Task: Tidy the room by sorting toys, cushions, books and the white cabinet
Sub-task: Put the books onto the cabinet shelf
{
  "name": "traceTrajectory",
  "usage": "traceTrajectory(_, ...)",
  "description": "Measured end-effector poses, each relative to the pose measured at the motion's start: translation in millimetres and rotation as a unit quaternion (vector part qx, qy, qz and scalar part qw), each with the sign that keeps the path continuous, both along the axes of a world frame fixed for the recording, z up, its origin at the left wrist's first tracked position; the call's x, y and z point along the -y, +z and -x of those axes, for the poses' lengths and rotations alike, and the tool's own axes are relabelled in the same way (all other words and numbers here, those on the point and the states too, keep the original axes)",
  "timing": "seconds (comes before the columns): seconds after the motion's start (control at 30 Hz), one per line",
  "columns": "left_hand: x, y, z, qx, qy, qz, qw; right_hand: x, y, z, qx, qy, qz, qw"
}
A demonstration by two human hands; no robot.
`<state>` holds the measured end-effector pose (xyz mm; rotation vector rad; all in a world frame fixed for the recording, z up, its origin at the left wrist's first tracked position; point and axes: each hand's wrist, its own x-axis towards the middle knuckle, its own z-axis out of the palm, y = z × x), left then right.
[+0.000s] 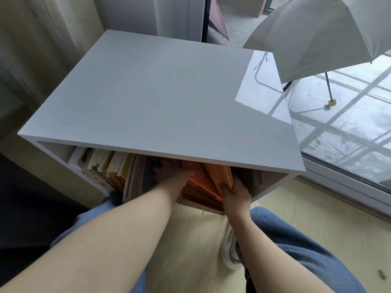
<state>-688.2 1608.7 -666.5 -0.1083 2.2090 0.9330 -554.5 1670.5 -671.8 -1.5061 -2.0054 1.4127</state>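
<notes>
Arms reach into the glossy white cabinet (158, 98), right hand (236, 193) pinching the lower edge of a thin orange book (223, 176) leaning on the shelf. Left hand (183, 176) rests against the neighbouring cover (198, 180), fingers hidden beneath the flat top, grip unreadable.

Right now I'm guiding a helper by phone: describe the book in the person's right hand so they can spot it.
Find the white cabinet by the window; books stand in its open shelf. At the row's right end, the right hand grips a thin orange book. It leans left and has a plain cover, while the thicker orange book beside it bears lettering.
</notes>
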Motion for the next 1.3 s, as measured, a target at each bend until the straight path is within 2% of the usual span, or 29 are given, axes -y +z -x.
traceTrajectory(0.03, -1, 0, -3, 0.047, 0.034, -0.057, 0.997, 0, 0, 0, 0.0, 0.001, 0.001, 1.0)
traceTrajectory(0.1, -1, -1, -10, 0.059, 0.048, -0.099, 0.992, 2, 1, 1, 0.0, 0.006, 0.007, 1.0)
traceTrajectory(0.23, 4, -5, -12, -0.017, 0.04, -0.146, 0.988, 6, 0, 3, -0.026, 0.01, 0.008, 1.0)
traceTrajectory(0.37, 17, 3, -4, -0.072, 0.034, -0.153, 0.985, 8, -6, 8, -0.038, 0.023, 0.004, 0.999)
traceTrajectory(0.47, 29, 7, 15, -0.059, 0.087, -0.154, 0.982, 14, -26, 13, 0.013, 0.124, -0.005, 0.992)
traceTrajectory(0.53, 35, 8, 21, -0.052, 0.086, -0.142, 0.985, 17, -42, 15, 0.115, 0.216, -0.009, 0.97)
traceTrajectory(0.63, 34, 12, 15, -0.043, 0.033, -0.121, 0.991, 15, -47, 13, 0.228, 0.233, 0.006, 0.945)
traceTrajectory(0.77, 34, 21, 8, -0.045, -0.146, -0.021, 0.988, 12, -48, 10, 0.239, 0.195, 0.035, 0.951)
traceTrajectory(0.87, 44, 22, 8, -0.111, -0.316, 0.063, 0.94, 12, -45, 10, 0.212, 0.2, 0.036, 0.956)
traceTrajectory(0.93, 50, 21, 7, -0.149, -0.387, 0.098, 0.904, 13, -42, 10, 0.203, 0.215, 0.032, 0.955)
traceTrajectory(1.03, 57, 24, 3, -0.18, -0.436, 0.127, 0.873, 16, -37, 12, 0.195, 0.221, 0.016, 0.956)
traceTrajectory(1.13, 63, 27, 1, -0.201, -0.508, 0.165, 0.821, 13, -42, 13, 0.162, 0.186, 0.023, 0.969)
traceTrajectory(1.2, 69, 24, 1, -0.209, -0.53, 0.19, 0.8, 9, -48, 13, 0.161, 0.185, 0.032, 0.969)
traceTrajectory(1.3, 70, 18, 3, -0.272, -0.53, 0.211, 0.775, 7, -47, 12, 0.185, 0.211, 0.037, 0.959)
